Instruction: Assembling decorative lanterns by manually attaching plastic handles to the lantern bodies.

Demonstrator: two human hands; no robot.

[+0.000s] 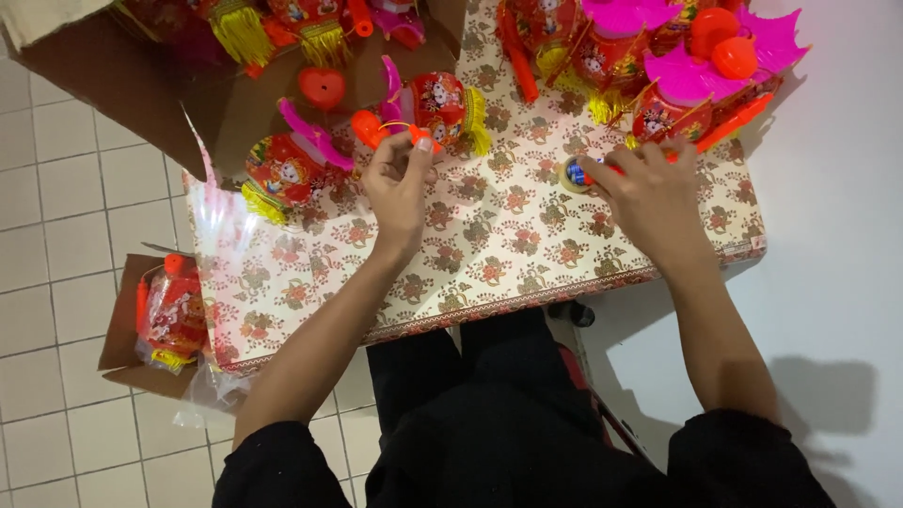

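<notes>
The left hand (400, 183) is up at the far side of the bench (489, 254), its fingertips pinched together on a small orange part (420, 139) that sits against a red lantern (437, 102) with yellow fringe; the pinch looks suited to keeping such a small piece steady beside the lantern's body. The right hand (649, 193) lies palm down further right, fingers curled over a small round piece (576, 175) with blue and red in it, pressing it to the patterned cloth, and a thin red stick runs out from under the fingers; whether they truly grip the piece I cannot tell. Another lantern (287, 169) with a pink wing lies just left of the left hand, close enough to crowd it. A pile of lanterns (658, 56) with pink tops and orange caps stands at the far right corner, right behind the right hand, leaving little room there. An open carton (188, 85) with more lanterns overlaps the bench's far left, and a small box (122, 325) with one lantern sits on the tiled floor (56, 188).
</notes>
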